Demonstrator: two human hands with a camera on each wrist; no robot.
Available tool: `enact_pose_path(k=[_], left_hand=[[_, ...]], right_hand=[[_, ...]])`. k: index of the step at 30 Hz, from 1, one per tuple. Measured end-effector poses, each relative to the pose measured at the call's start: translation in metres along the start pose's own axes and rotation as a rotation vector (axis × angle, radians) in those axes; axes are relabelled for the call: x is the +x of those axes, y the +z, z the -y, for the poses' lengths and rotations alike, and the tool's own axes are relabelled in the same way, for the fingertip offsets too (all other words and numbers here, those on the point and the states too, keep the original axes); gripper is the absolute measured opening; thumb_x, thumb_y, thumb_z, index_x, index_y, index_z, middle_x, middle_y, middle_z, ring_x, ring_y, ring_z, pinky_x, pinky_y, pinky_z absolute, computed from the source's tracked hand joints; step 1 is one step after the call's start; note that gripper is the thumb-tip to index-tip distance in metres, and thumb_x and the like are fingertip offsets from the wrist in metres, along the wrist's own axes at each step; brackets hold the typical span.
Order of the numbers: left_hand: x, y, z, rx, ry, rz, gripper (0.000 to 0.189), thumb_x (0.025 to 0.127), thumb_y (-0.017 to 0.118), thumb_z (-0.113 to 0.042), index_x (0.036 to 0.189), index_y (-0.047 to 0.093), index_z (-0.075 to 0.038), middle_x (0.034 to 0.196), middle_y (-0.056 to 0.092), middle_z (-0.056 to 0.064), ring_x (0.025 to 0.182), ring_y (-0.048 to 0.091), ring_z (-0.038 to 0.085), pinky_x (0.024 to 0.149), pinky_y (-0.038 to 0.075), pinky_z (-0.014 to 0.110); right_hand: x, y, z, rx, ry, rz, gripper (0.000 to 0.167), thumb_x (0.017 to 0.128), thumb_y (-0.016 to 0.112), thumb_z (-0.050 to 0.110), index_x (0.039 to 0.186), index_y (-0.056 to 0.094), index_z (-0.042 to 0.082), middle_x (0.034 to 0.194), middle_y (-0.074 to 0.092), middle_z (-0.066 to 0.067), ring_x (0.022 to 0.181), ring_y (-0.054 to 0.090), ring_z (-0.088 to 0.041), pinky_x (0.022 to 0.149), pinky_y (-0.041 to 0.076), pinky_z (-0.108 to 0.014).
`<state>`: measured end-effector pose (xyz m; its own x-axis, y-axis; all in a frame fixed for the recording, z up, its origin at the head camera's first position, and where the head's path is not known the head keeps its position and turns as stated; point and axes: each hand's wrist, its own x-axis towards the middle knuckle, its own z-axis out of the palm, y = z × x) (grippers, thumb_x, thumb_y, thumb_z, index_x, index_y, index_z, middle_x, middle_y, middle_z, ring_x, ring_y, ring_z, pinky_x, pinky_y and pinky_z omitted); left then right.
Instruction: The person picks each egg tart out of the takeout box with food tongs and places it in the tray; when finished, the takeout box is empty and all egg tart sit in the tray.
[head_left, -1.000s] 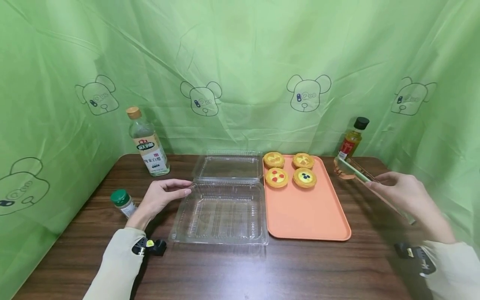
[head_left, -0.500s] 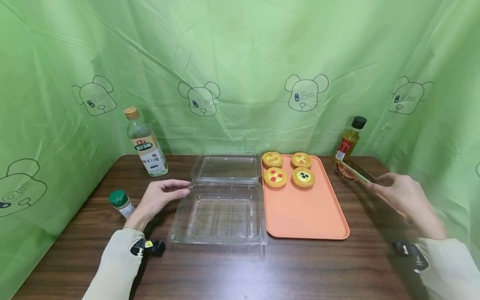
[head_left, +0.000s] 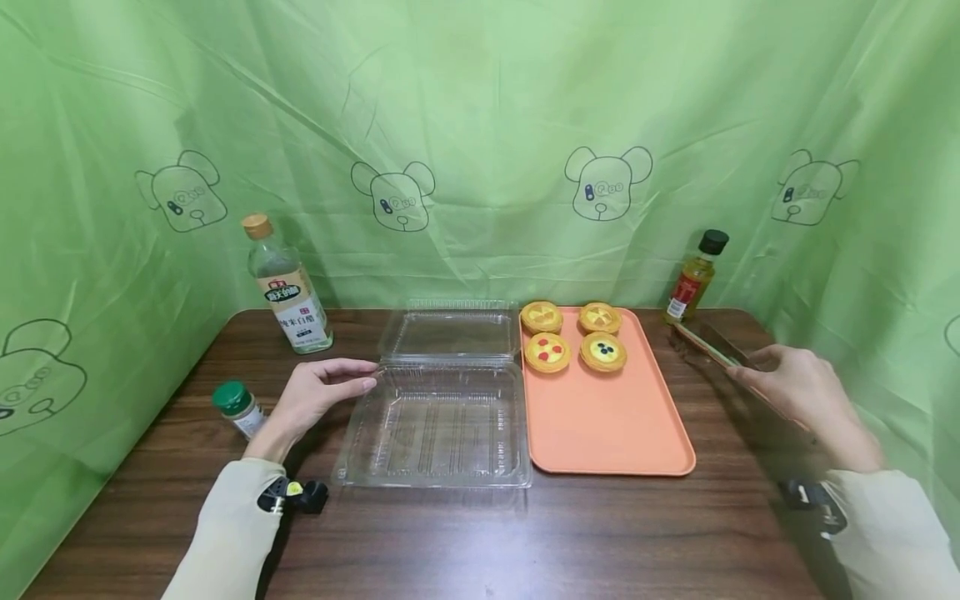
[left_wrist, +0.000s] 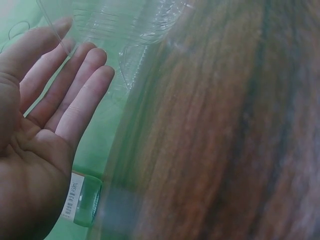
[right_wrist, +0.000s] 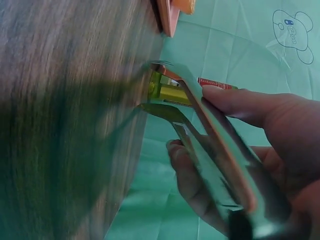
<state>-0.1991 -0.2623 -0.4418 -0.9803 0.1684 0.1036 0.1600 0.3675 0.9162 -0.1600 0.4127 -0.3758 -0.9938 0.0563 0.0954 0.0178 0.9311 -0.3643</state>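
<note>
In the head view, a clear plastic clamshell container [head_left: 442, 425] lies unfolded, its lid [head_left: 457, 333] at the back. My left hand [head_left: 318, 396] pinches its left edge near the hinge between thumb and index finger; the other fingers stay fairly straight in the left wrist view. Shiny metal tongs [right_wrist: 215, 145] are in my right hand [head_left: 798, 392], thumb on one arm and fingers on the other. The tong tips stand apart, with nothing between them, near the tabletop. Right of the container is an orange tray [head_left: 611, 425] bearing several egg tarts [head_left: 547, 353] at its back.
A large vinegar bottle [head_left: 296, 304] stands at the back left, and a green-capped shaker jar [head_left: 238, 408] is beside my left wrist. An oil bottle [head_left: 692, 279] with a black cap stands behind the tong tips. Green cloth [head_left: 480, 125] surrounds the wooden table [head_left: 450, 542].
My right hand has turned the tongs, so they look narrower and more edge-on in the head view. The left hand keeps its place on the container; the whole head view has shifted slightly.
</note>
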Motion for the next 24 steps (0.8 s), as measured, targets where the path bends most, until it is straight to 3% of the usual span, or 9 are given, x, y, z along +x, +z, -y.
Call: enact_pose_path(k=[9, 16, 24], left_hand=[[0.0, 0.0, 0.003, 0.005, -0.001, 0.001, 0.039, 0.092, 0.087, -0.032, 0.122, 0.08, -0.009, 0.116, 0.079, 0.005, 0.106, 0.073, 0.015, 0.089, 0.056, 0.024], [0.001, 0.0, 0.003, 0.007, 0.009, -0.003, 0.039, 0.092, 0.087, -0.031, 0.122, 0.08, -0.009, 0.116, 0.079, 0.004, 0.106, 0.073, 0.014, 0.089, 0.056, 0.023], [0.001, 0.0, 0.002, 0.011, 0.017, -0.005, 0.038, 0.092, 0.087, -0.03, 0.122, 0.08, -0.008, 0.116, 0.079, 0.004, 0.107, 0.073, 0.014, 0.09, 0.056, 0.023]], right_hand=[[0.0, 0.004, 0.0, 0.007, 0.04, 0.067, 0.069, 0.101, 0.069, 0.052, 0.127, 0.065, -0.011, 0.12, 0.066, -0.039, 0.103, 0.061, -0.062, 0.075, 0.052, -0.066], [0.001, 0.01, -0.001, 0.03, 0.044, 0.06, 0.07, 0.098, 0.073, 0.054, 0.125, 0.066, -0.011, 0.114, 0.07, -0.035, 0.092, 0.068, -0.049, 0.065, 0.054, -0.052], [0.004, 0.016, -0.004, 0.0, 0.05, 0.076, 0.074, 0.099, 0.071, 0.054, 0.129, 0.062, -0.013, 0.125, 0.063, -0.041, 0.108, 0.058, -0.066, 0.076, 0.052, -0.068]])
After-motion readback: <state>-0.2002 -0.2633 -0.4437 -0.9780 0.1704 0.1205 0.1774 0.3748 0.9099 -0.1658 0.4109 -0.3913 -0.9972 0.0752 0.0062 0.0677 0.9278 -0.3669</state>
